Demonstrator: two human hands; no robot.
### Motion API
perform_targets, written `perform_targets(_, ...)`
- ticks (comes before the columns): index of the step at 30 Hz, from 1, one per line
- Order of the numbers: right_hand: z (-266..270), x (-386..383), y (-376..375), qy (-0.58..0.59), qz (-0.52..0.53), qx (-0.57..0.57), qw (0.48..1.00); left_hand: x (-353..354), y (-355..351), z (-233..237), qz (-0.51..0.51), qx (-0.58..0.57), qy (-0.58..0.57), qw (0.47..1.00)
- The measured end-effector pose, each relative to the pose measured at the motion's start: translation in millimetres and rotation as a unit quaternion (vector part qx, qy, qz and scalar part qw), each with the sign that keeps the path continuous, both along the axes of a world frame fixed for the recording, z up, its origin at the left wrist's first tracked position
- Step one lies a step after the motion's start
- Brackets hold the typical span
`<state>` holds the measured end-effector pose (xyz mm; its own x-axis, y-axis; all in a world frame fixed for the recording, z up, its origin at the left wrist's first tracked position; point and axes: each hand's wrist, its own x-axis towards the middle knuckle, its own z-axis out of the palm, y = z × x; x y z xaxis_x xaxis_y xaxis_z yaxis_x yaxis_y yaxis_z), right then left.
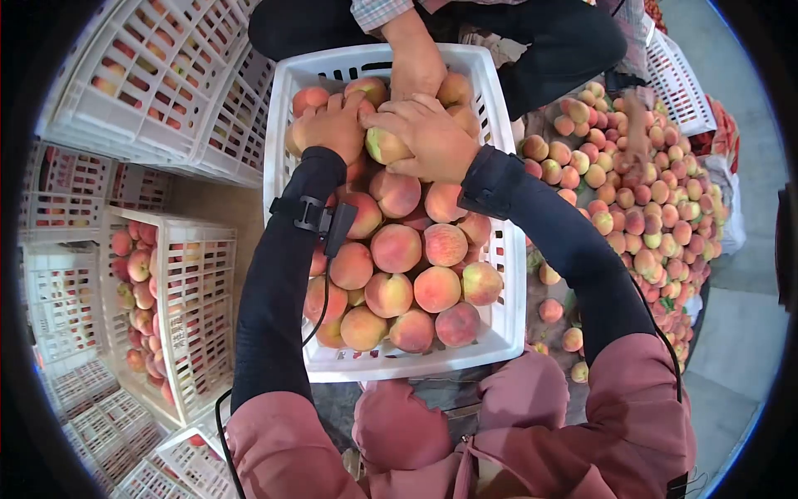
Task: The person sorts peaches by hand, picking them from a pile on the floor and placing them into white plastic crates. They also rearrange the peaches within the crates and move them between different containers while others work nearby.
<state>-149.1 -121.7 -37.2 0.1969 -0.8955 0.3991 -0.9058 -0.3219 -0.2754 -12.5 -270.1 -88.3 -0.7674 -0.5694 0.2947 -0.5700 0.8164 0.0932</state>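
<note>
A white plastic basket full of peaches stands in front of me. My left hand lies over peaches in its upper left part, fingers curled on them; what it grips, if anything, is hidden. My right hand is wrapped round a yellow-green peach near the upper middle. Between and just beyond my hands, another person's hand reaches into the same basket. Red and orange peaches fill the part nearer to me.
Crates of peaches are stacked at the left. A large heap of loose peaches covers the floor at the right, with another person's blurred hand over it. A white crate stands behind the heap.
</note>
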Motion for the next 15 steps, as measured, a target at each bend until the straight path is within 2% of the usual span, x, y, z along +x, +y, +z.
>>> perform_targets(2, 8.8, 4.0, -1.8, 0.045, 0.002, 0.007, 0.999, -0.7, 1.0, -1.8, 0.0, 0.01, 0.001, 1.0)
perform_targets(4, 17.1, 8.7, -0.2, 0.095, -0.046, 0.044, 0.993, -0.8, 1.5, -3.7, 0.005, 0.011, 0.015, 1.0)
perform_targets(8, 10.4, 20.1, -19.0, 0.172, -0.063, 0.089, 0.979, -0.9, -0.8, -4.4, -0.003, 0.006, 0.021, 1.0)
perform_targets(10, 8.9, 38.4, -25.0, 0.251, -0.15, 0.141, 0.946, 2.5, -3.1, -4.4, -0.014, 0.004, 0.037, 0.999)
perform_targets(14, -17.4, 44.1, -35.8, 0.286, -0.175, 0.1, 0.937, 3.4, -2.2, -4.7, -0.016, 0.019, 0.009, 1.0)
perform_targets(15, -20.2, 40.9, -33.6, 0.244, -0.157, 0.069, 0.955, 3.0, -1.6, -4.6, -0.02, 0.01, 0.005, 1.0)
